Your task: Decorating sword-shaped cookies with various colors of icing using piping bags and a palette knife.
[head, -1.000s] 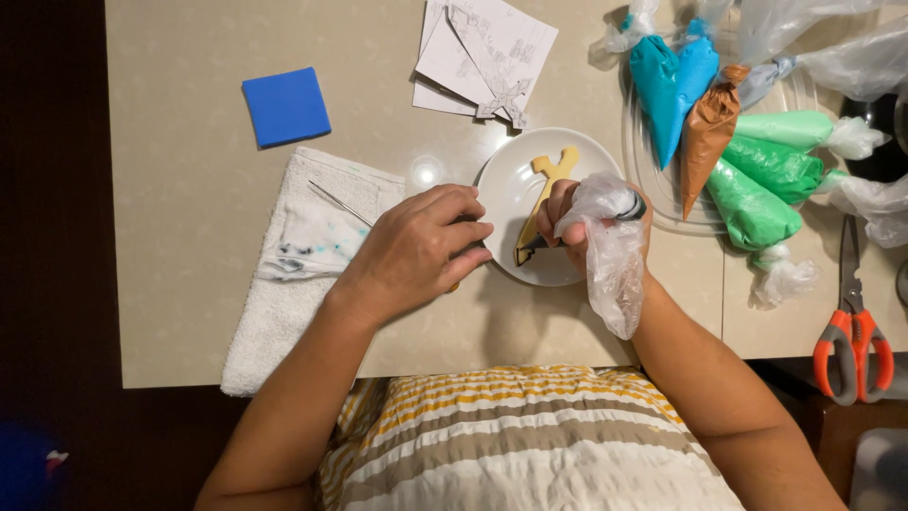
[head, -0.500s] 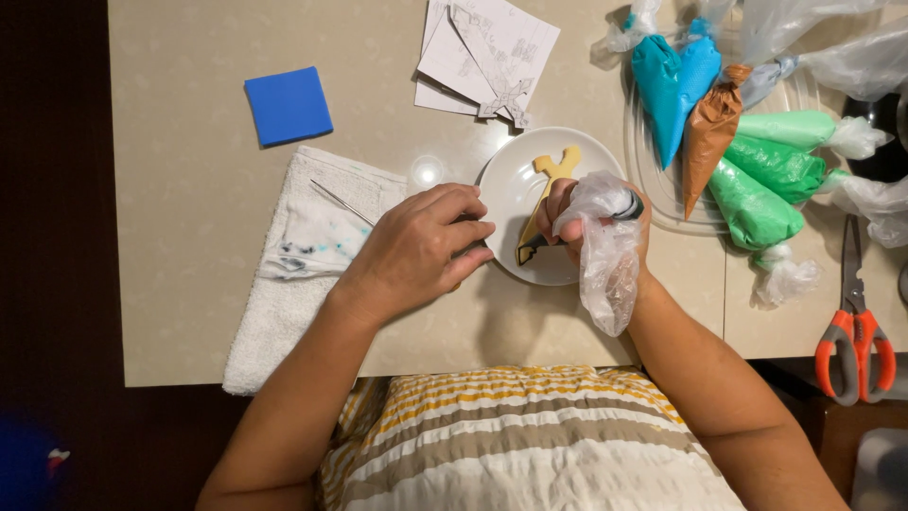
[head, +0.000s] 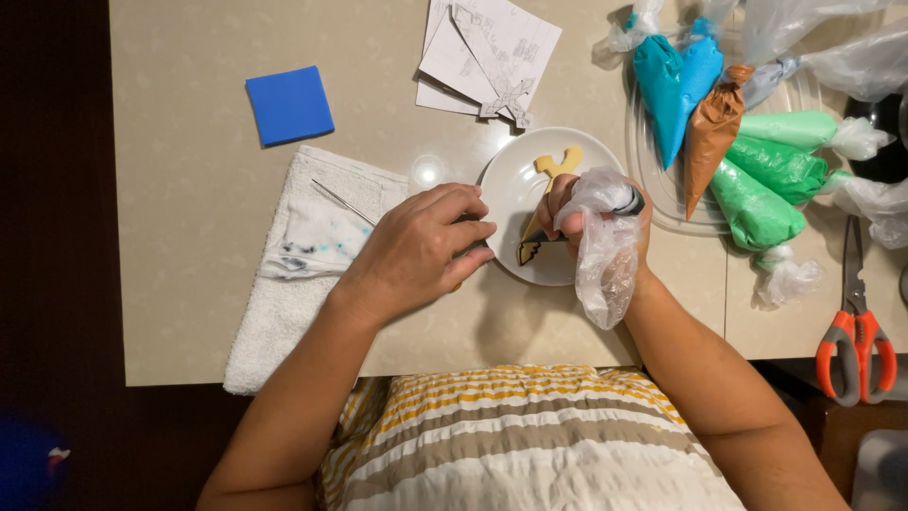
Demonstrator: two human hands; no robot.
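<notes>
The right hand [head: 591, 213] squeezes a nearly empty icing bag [head: 605, 251], fingers closed around it, over the cookie [head: 544, 203] on the white plate [head: 511, 189] (only its bottom end looks iced), while the left hand [head: 421, 251] steadies the plate's edge.

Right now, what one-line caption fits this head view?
Right hand squeezes a piping bag over a cookie on a white plate; left hand steadies the plate.

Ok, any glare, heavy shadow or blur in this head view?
Head view: sharp over the table; a small glare spot on the tabletop left of the white plate; soft shadow under the right hand; left edge falls to near black.
</notes>
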